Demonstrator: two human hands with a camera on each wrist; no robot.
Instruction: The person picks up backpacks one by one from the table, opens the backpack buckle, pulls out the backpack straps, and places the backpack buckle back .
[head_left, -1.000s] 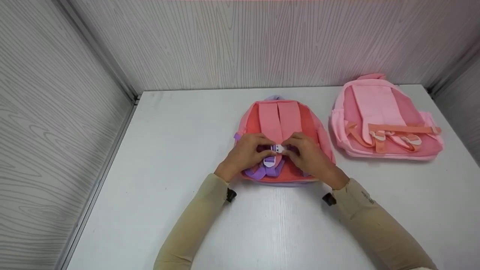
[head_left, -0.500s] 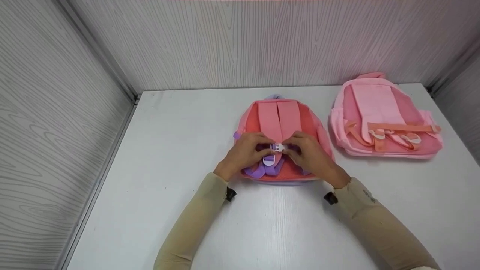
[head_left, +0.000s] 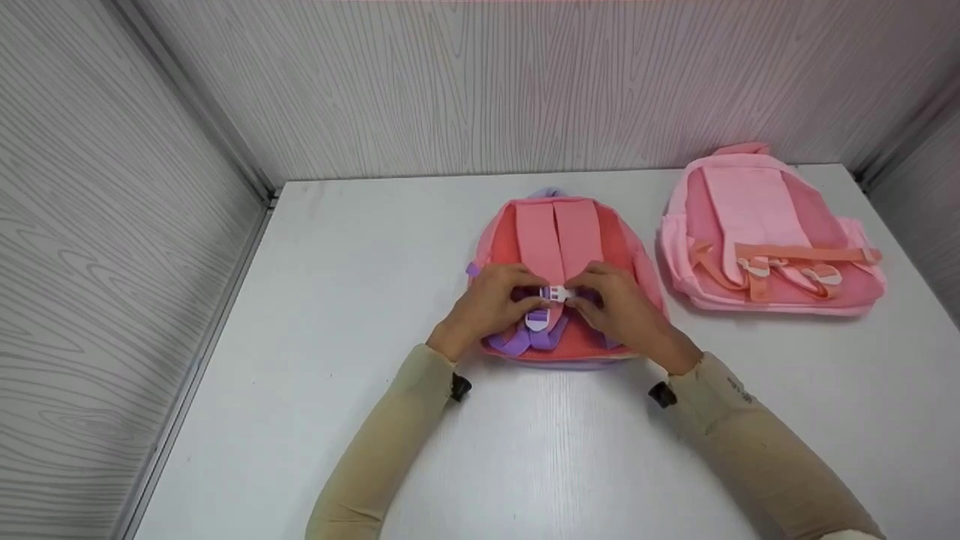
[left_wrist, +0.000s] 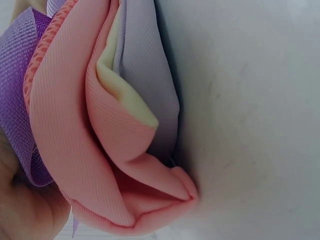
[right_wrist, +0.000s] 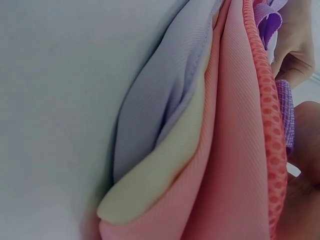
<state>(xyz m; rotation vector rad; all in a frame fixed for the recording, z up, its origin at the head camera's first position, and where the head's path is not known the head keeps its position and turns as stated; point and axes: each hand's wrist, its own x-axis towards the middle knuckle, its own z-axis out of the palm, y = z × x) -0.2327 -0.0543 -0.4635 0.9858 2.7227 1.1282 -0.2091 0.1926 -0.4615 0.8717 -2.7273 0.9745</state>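
A coral-pink backpack lies on the table with its shoulder-strap side up. Over its middle, a white side-release buckle on purple webbing sits between both hands. My left hand pinches the buckle's left end between thumb and fingers, while my right hand pinches the right end. The two buckle halves look joined. Below the left hand hangs a white strap adjuster with loose purple webbing. In the left wrist view, purple webbing loops beside the hand; the buckle itself is hidden there.
A lighter pink backpack with orange straps lies to the right, also strap side up. The white table ends at a grey wood-grain panel behind, with another panel along the left.
Both hands keep their pinch on the buckle and have barely moved. The whole head view has shifted very slightly; both backpacks stay in place.
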